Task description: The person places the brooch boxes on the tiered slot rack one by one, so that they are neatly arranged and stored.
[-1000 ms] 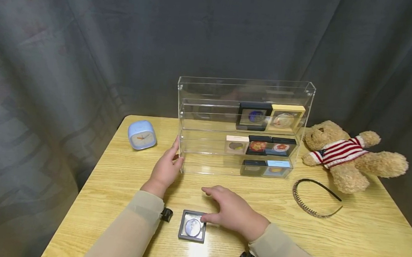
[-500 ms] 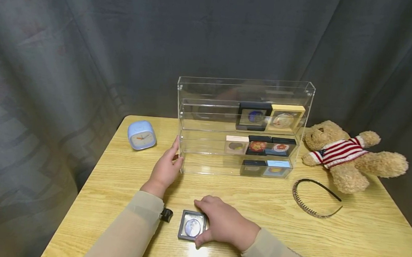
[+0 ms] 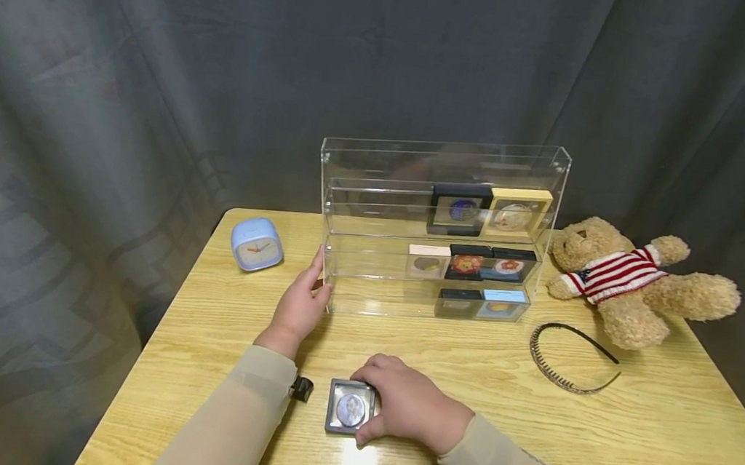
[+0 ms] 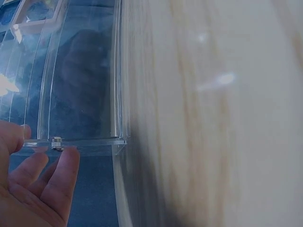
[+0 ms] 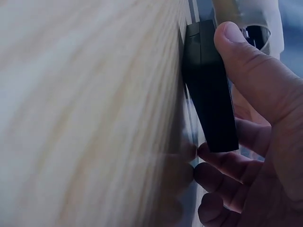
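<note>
My left hand (image 3: 299,307) holds the left side of a clear acrylic display rack (image 3: 368,290); in the left wrist view its thumb is on one side of the end panel (image 4: 90,142) and the fingers are on the other. Low over the table, my right hand (image 3: 411,405) grips a small black-framed coin display case (image 3: 350,409) by its right half. A round silvery coin shows through its window. Seen from the right wrist, the thumb presses one edge of the dark case (image 5: 208,85) and the fingers are at the opposite edge.
Several framed coin cases, among them a yellow one (image 3: 520,213) and a light blue one (image 3: 503,304), stand on the rack's right side. A blue clock (image 3: 257,244) is at the left, a teddy bear (image 3: 625,281) and a toothed headband (image 3: 548,370) at the right.
My right hand has come down and left to the coin case and closed on its edges; the case has shifted slightly right. The left hand stays on the rack.
</note>
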`<state>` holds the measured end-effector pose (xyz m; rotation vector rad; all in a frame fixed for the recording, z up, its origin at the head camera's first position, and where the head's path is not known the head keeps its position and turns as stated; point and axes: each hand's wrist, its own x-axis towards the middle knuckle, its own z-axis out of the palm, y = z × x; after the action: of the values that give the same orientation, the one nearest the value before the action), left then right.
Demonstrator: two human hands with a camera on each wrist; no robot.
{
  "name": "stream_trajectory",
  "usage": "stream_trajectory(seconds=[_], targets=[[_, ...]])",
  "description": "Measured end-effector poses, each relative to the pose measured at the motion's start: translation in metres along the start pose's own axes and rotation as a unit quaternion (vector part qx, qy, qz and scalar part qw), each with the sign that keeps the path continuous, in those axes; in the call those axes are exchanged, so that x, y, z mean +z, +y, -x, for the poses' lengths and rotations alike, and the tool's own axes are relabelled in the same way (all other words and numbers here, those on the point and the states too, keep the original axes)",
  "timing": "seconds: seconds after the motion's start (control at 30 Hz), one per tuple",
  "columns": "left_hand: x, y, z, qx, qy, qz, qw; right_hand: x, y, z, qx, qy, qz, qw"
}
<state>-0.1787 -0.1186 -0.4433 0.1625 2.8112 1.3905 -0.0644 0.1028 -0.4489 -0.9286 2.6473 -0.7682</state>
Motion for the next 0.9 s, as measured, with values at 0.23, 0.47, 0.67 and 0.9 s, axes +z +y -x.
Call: stream_trajectory(seconds=[0.23, 0.47, 0.67, 0.9], targets=[[0.000, -0.001, -0.001, -0.001, 0.001, 0.002, 1.0000, -0.005, 0.006, 0.000, 0.016, -0.003, -0.022, 0.9996], [-0.001, 0.000, 0.000, -0.002, 0.001, 0.003, 1.0000, -0.009, 0.009, 0.000, 0.038, -0.012, -0.059, 0.9974], [0.000, 0.000, -0.001, 0.001, 0.001, -0.004, 1.0000, -0.016, 0.010, 0.001, 0.055, -0.009, -0.107, 0.9927], [0.000, 0.001, 0.000, 0.000, 0.000, 0.003, 1.0000, -0.025, 0.014, 0.003, 0.050, 0.011, -0.122, 0.9912]])
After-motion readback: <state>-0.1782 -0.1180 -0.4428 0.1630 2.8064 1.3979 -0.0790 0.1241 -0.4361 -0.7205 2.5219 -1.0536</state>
